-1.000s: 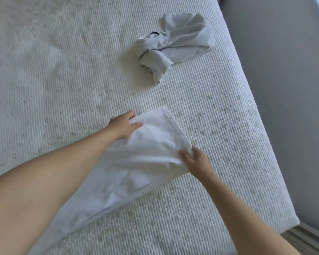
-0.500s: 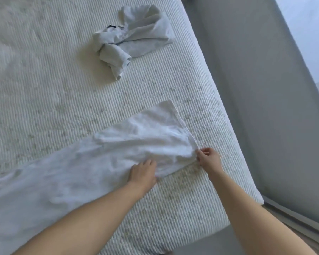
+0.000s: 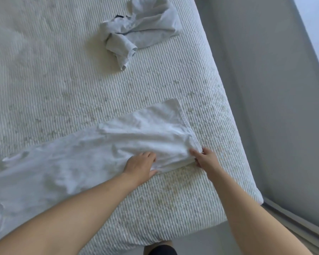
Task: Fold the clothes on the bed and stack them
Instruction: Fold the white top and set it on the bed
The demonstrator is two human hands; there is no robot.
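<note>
A long white garment (image 3: 92, 151) lies stretched across the near part of the bed (image 3: 44, 80), running from the left edge to a hemmed end near the right side. My left hand (image 3: 141, 165) grips its near edge, fingers on top and thumb under the cloth. My right hand (image 3: 203, 158) pinches the near corner of the hemmed end. A crumpled light grey shirt (image 3: 142, 28) lies at the far side of the bed, apart from both hands.
The bed's right edge (image 3: 234, 137) drops to a grey floor (image 3: 265, 89). The near corner of the mattress sits just right of my right arm. My dark-clothed knee (image 3: 161, 250) shows below the bed's front edge.
My left hand moved from the garment's far corner to its near edge and now grips it. The garment lies flatter and more spread out. My right hand keeps its hold on the corner.
</note>
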